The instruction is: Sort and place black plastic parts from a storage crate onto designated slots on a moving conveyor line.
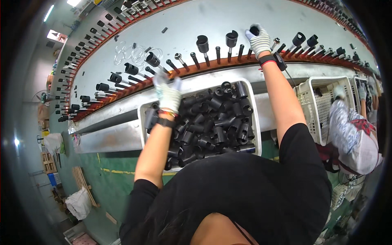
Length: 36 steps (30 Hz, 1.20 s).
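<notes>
My right hand (pixel 259 42), in a striped glove, closes around a black cylindrical plastic part (pixel 255 30) above the far rail of posts. My left hand (pixel 168 94), gloved alike, is smeared by motion over the left rim of a white crate (pixel 257 122), close to the posts; its fingers and anything in them cannot be made out. Black pipe-like parts (pixel 220 134) with cut-out sides fill the crate in a loose heap. On the posts to the left of my right hand sit a black cup-shaped part (pixel 231 39) and another black cup (pixel 202 44).
An orange-brown rail (pixel 220 64) of upright posts curves around a grey table (pixel 179 36). Clear looped strips (pixel 134 55) lie on it. A metal ledge (pixel 110 136) runs in front. At right, a co-worker (pixel 355 139) reaches beside another white crate (pixel 314 110).
</notes>
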Each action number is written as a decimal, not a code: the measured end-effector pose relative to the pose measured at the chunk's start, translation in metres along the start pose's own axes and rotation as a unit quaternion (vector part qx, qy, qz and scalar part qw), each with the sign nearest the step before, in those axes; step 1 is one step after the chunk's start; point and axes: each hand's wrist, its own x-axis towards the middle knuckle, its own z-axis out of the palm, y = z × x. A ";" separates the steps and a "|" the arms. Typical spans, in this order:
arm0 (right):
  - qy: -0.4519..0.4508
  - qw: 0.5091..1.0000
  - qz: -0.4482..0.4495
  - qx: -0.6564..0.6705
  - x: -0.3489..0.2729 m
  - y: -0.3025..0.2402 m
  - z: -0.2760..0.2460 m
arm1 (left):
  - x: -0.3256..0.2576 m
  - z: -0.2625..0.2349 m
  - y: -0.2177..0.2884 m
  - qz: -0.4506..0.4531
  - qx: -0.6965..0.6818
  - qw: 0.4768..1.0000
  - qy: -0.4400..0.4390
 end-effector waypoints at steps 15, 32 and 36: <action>-0.358 0.850 -0.060 -0.382 -0.206 -0.102 -0.005 | -0.084 0.033 0.006 0.162 0.195 0.934 -0.251; 0.190 0.882 0.102 0.420 0.009 0.074 -0.151 | -0.098 0.041 0.036 0.138 0.085 0.944 -0.288; 0.251 0.868 0.153 0.401 0.041 0.058 -0.135 | -0.109 0.032 0.042 0.129 0.085 0.940 -0.306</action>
